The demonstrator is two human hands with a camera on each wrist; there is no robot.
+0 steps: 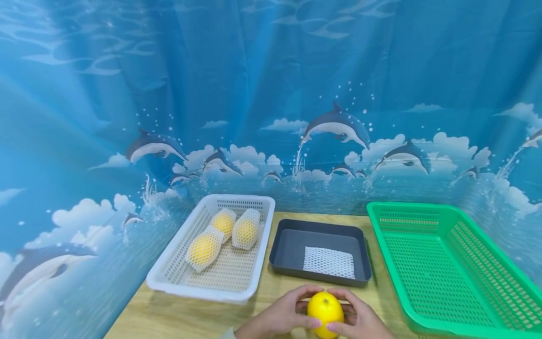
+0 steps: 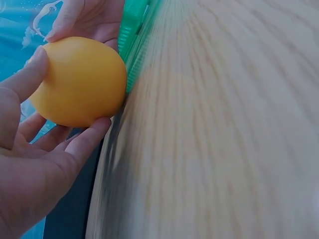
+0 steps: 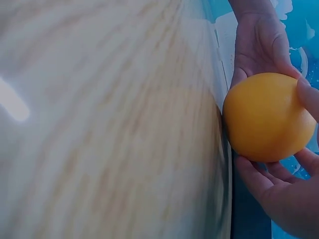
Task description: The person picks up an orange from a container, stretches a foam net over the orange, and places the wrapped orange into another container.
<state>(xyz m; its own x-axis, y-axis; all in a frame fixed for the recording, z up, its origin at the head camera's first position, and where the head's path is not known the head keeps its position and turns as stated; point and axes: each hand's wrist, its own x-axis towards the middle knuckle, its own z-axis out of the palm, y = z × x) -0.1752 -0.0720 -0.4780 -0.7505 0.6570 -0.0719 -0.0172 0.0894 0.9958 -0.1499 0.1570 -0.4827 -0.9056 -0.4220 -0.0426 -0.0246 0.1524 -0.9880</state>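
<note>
A smooth yellow orange [image 1: 325,308], bare of any wrapping, is between both hands at the front of the table. The left hand [image 1: 285,310] grips its left side, thumb in front and fingers curled behind. From the other side the right hand [image 1: 360,315] holds it the same way. In the left wrist view the orange [image 2: 82,82] shows close by the wooden surface, with the left hand's [image 2: 40,174] fingers under and around it. The right wrist view has the orange [image 3: 266,117] cupped by the right hand [image 3: 294,199]. Just behind, a white foam net [image 1: 329,262] lies flat in a dark grey tray [image 1: 292,240].
To the left, a white plastic basket [image 1: 199,293] contains three yellow fruits [image 1: 204,249] in foam nets. A green plastic basket [image 1: 397,282] stands on the right. Behind the wooden table [image 1: 165,315] hangs a blue curtain [image 1: 254,94] printed with dolphins.
</note>
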